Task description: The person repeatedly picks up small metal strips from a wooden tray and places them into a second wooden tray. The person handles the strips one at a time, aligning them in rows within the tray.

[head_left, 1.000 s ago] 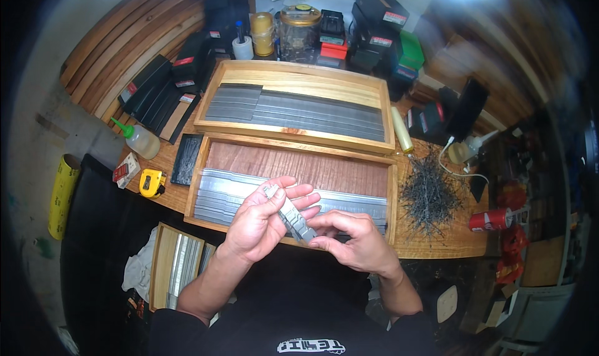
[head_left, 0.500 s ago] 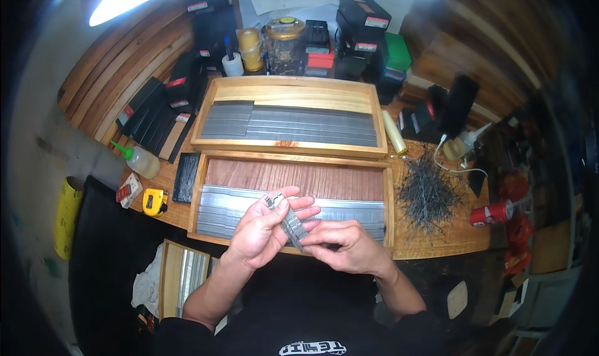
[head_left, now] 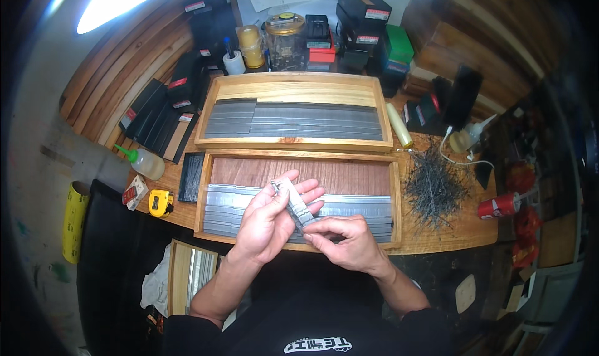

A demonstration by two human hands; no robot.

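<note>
Both hands meet above the front edge of the near wooden tray [head_left: 394, 197]. In my left hand [head_left: 265, 231] rests a small stack of silvery metal strips [head_left: 297, 206], pinned by the thumb while the other fingers spread behind it. The thumb and index finger of my right hand [head_left: 349, 243] pinch the stack's lower end. Just beyond and below lie rows of grey metal strips [head_left: 365, 209] along the near half of that tray; my hands hide part of them. How many pieces make up the stack, I cannot tell.
A second wooden tray [head_left: 293, 78] with dark grey strips [head_left: 312, 122] stands behind. To the right are a pile of thin dark wires [head_left: 437, 190] and a red can [head_left: 499, 205]. A yellow tape measure [head_left: 160, 202] and green-tipped bottle [head_left: 146, 164] sit left.
The stack has turned in my left hand, so a smoother, brighter face shows where uneven edges showed before. My right hand stays at its lower end. The whole view has shifted slightly.
</note>
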